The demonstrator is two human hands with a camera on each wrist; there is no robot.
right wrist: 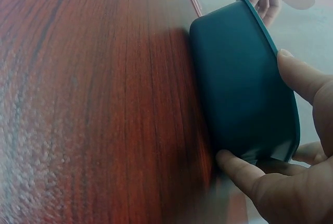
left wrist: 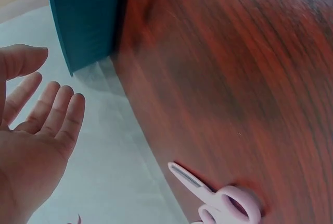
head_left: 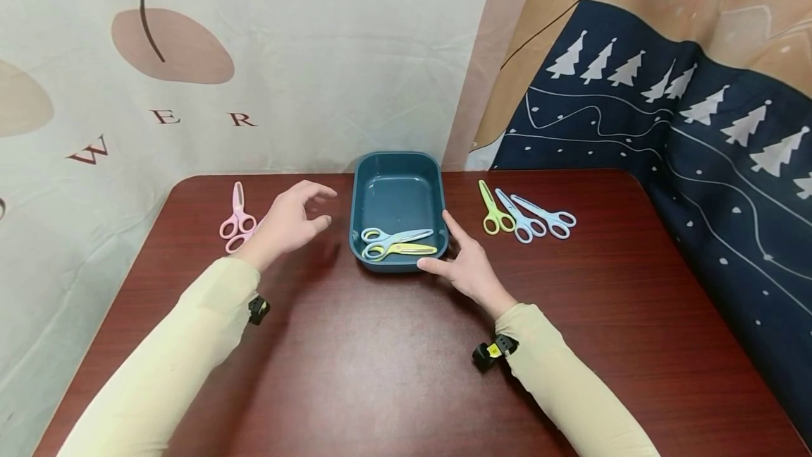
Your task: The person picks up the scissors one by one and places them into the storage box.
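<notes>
A dark teal plastic box (head_left: 398,196) stands at the table's far edge, with a blue pair of scissors (head_left: 406,236) and a yellow pair of scissors (head_left: 412,249) lying inside its near end. My right hand (head_left: 472,266) holds the box's near right corner, thumb at the front rim and fingers along the right side. To the left of the box, my left hand (head_left: 288,221) is raised, fingers loosely extended and holding nothing. Behind its wrist lie two pink pairs of scissors, one fully visible (head_left: 237,214), the other (head_left: 240,237) partly hidden by the hand.
On the right of the box, a green pair of scissors (head_left: 495,210) lies beside two blue pairs, one nearer (head_left: 521,217) and one farther right (head_left: 545,216). All rest on the reddish-brown wooden table (head_left: 355,358). A printed cloth (head_left: 304,90) hangs right behind the table's far edge.
</notes>
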